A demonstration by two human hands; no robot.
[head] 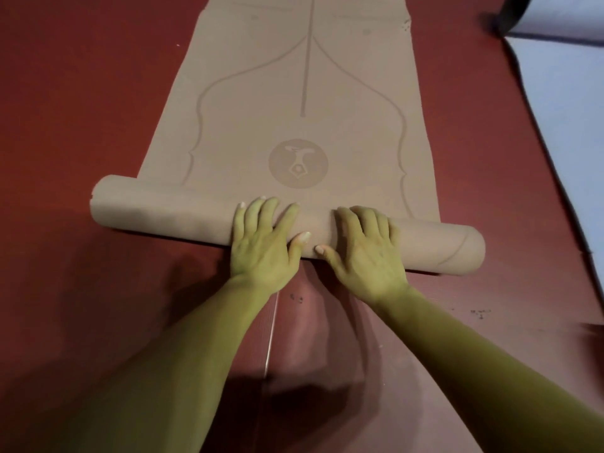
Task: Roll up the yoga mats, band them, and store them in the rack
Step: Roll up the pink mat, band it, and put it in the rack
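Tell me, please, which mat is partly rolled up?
The tan mat under both hands, its near end a roll; the pale mat at right lies flat.

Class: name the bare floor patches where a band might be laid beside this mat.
Bare red floor lies left of the mat, and a strip between it and the pale mat. Crowded: both hands press the roll.

Both arms extended forward; left hand (264, 238) and right hand (367, 248) palms down, fingers spread, side by side.
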